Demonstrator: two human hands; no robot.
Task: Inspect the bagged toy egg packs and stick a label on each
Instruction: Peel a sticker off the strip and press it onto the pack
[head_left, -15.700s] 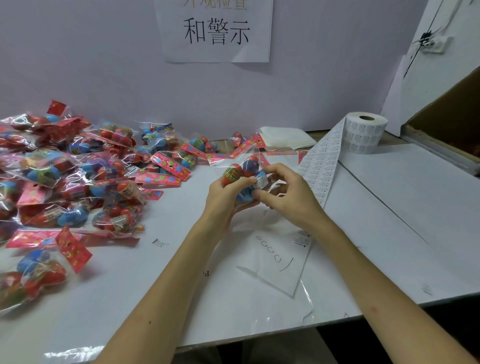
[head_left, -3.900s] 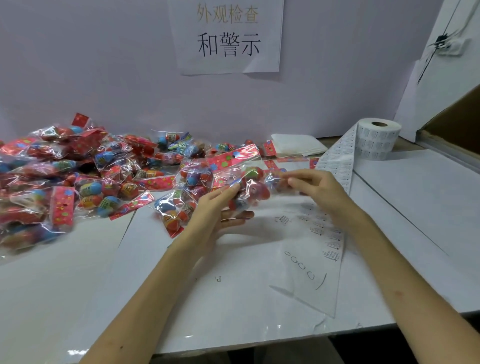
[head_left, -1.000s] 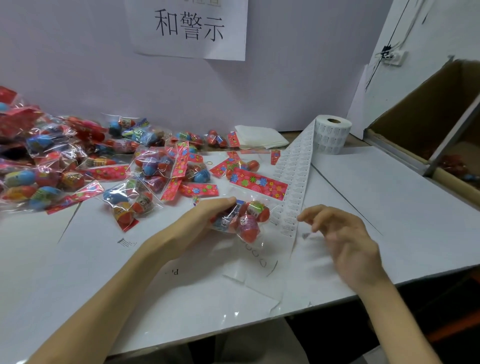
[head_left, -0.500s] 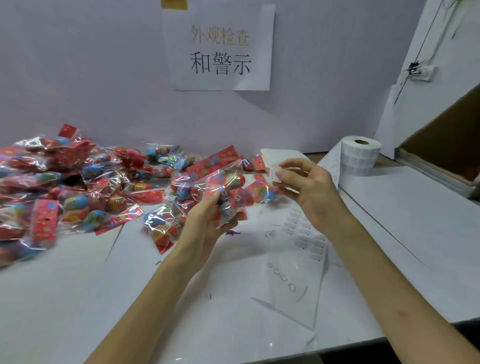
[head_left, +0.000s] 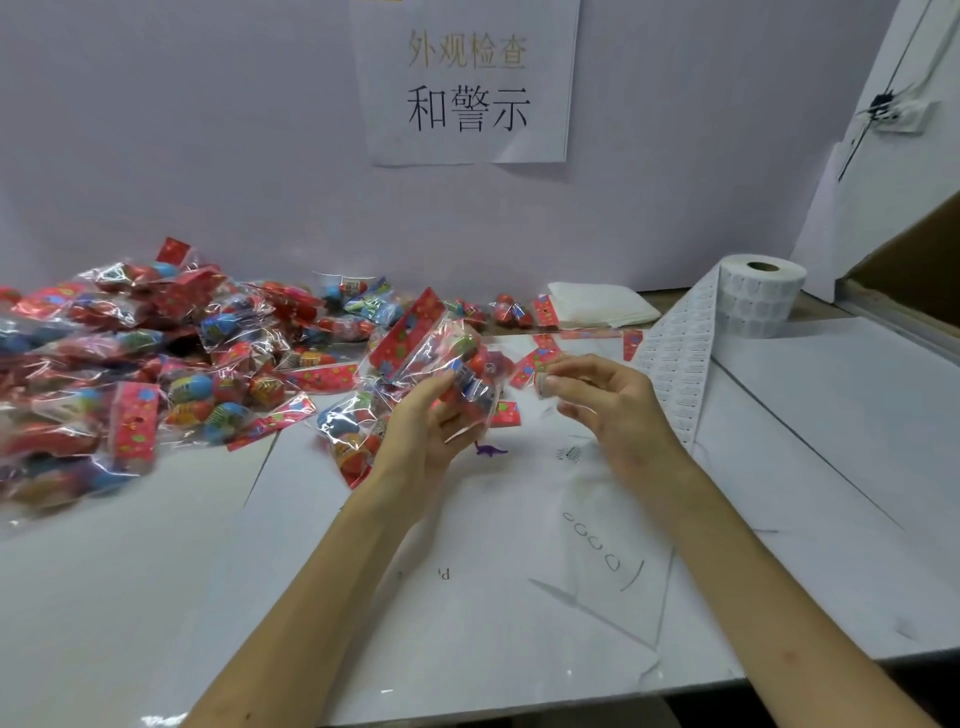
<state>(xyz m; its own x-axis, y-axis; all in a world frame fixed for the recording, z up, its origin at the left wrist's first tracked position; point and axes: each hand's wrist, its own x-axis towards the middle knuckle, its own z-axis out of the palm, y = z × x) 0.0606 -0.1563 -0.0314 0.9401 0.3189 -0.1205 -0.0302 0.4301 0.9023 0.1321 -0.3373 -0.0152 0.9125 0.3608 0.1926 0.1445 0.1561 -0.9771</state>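
My left hand (head_left: 428, 434) grips a clear bagged toy egg pack (head_left: 447, 358) with a red flowered header, held tilted above the table. My right hand (head_left: 610, 410) is just right of the pack and pinches a small white label (head_left: 544, 383) between thumb and fingertips. The label roll (head_left: 761, 293) stands at the back right, and its strip of labels (head_left: 675, 358) runs down toward my right hand. A big heap of egg packs (head_left: 156, 358) covers the left of the table.
A stack of white paper (head_left: 597, 309) lies at the back by the wall. A tiny purple toy dinosaur (head_left: 491, 449) sits on the white table (head_left: 831, 441) under the held pack. A cardboard box edge (head_left: 904, 280) is at the far right. A paper sign (head_left: 467, 83) hangs on the wall.
My right hand has come down from the label strip toward the pack with a label pinched in it. My left hand still holds the pack, slightly turned.
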